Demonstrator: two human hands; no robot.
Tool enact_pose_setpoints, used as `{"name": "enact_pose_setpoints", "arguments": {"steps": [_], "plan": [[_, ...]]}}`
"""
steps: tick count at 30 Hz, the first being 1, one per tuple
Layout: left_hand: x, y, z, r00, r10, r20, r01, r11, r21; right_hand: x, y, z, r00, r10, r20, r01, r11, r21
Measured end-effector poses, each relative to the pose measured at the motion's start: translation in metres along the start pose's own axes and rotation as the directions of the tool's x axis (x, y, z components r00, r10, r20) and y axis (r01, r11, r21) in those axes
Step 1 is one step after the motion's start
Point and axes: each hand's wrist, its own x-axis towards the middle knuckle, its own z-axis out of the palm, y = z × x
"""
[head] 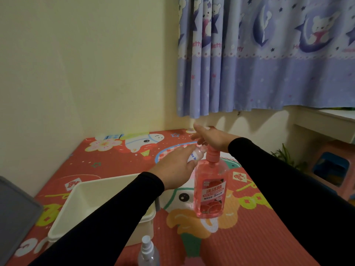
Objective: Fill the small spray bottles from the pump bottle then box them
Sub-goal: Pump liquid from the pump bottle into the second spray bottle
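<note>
A pink pump bottle (210, 191) stands upright on the patterned red mat. My right hand (213, 139) lies flat on its pump head, fingers straight, pressing down. My left hand (175, 167) grips a small white spray bottle (196, 155) with blue lettering, tilted, its open mouth held at the pump spout. A second small clear spray bottle (148, 252) with its white sprayer on stands at the bottom edge of the view. A white plastic box (84, 200) sits to the left, partly under my left forearm; what it holds is hidden.
A grey lid or panel (15, 215) lies at the far left edge. Blue curtains (269, 54) hang behind the table, with a cream wall on the left. To the right stand a white shelf (326, 121), a small plant (286, 154) and a plastic stool (334, 169).
</note>
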Motion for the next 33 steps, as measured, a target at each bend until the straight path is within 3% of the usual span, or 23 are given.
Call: {"name": "enact_pose_setpoints", "arguments": {"steps": [33], "plan": [[0.0,-0.001,-0.003,1.0,0.013,-0.004,-0.013,1.0,0.023,0.003,0.002,-0.003,1.0,-0.004,0.0,0.004,1.0,-0.005]]}}
